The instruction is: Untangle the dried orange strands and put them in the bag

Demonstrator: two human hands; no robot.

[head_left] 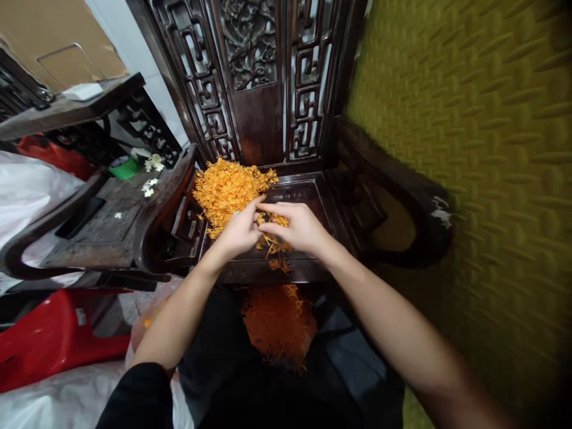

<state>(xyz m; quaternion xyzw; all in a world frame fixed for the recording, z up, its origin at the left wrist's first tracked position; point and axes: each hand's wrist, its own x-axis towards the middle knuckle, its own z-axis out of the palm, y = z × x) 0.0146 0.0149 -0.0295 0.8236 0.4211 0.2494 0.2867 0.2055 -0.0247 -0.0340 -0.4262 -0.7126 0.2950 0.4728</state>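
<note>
On the seat of a dark carved wooden chair [306, 193] lies a heap of small orange branching pieces [227, 190], plastic-looking. My left hand [241, 229] is beside the heap's front right, thumb and fingers pinched together. Facing it, my right hand [301, 223] curves inward, its fingertips meeting those of my left. Whatever sits between the fingertips is too small to make out. Loose orange pieces [280, 264] show through and below my right hand, toward the seat's front edge. Below the seat, between my legs, is a mass of darker orange pieces [279, 325].
Left of the chair stands another wooden armchair [98, 244] with a green tape roll [125, 168] and white flower-like bits [149, 187] on it. A red plastic stool [62, 333] and white bags [67, 396] are at lower left. A yellow-green textured surface [482, 149] borders the right.
</note>
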